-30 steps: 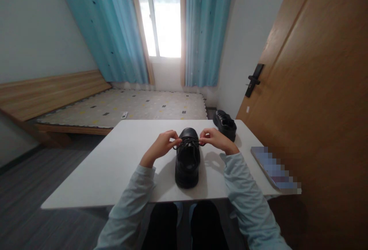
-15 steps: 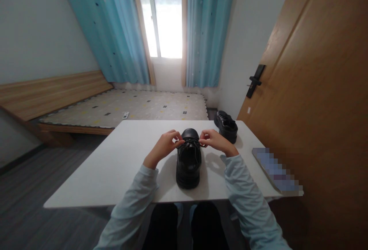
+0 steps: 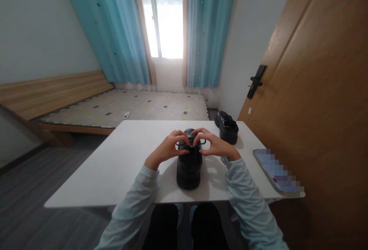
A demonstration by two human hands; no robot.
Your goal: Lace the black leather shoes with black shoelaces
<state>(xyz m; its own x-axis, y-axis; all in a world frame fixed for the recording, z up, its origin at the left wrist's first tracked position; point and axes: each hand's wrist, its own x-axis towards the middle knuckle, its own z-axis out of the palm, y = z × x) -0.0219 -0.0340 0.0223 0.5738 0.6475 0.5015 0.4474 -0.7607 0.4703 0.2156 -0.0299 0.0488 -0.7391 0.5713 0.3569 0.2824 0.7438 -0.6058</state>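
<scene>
A black lace-up shoe (image 3: 188, 173) stands on the white table in front of me, its toe pointing away. Its black shoelace (image 3: 204, 141) is in a bow, with a loop out to each side. My left hand (image 3: 172, 145) is over the shoe's left side, thumb and fingers apart, index fingertip at the middle of the bow. From the other side my right hand (image 3: 214, 143) mirrors it, fingers curved and parted from the thumb, fingertips at the bow. Neither hand visibly grips anything. The hands partly hide the knot and the tongue.
Another black shoe (image 3: 227, 127) stands at the table's (image 3: 115, 173) far right corner. A tablet-like device (image 3: 273, 173), partly pixelated, lies along the right edge. Beyond are a bed (image 3: 149, 106) with a small white object (image 3: 126, 115) and a wooden door (image 3: 322, 89) to the right.
Half a second ago both hands pinched the lace loops out at the shoe's sides. Now they have released the loops, moved inward over the bow, and their fingers are spread.
</scene>
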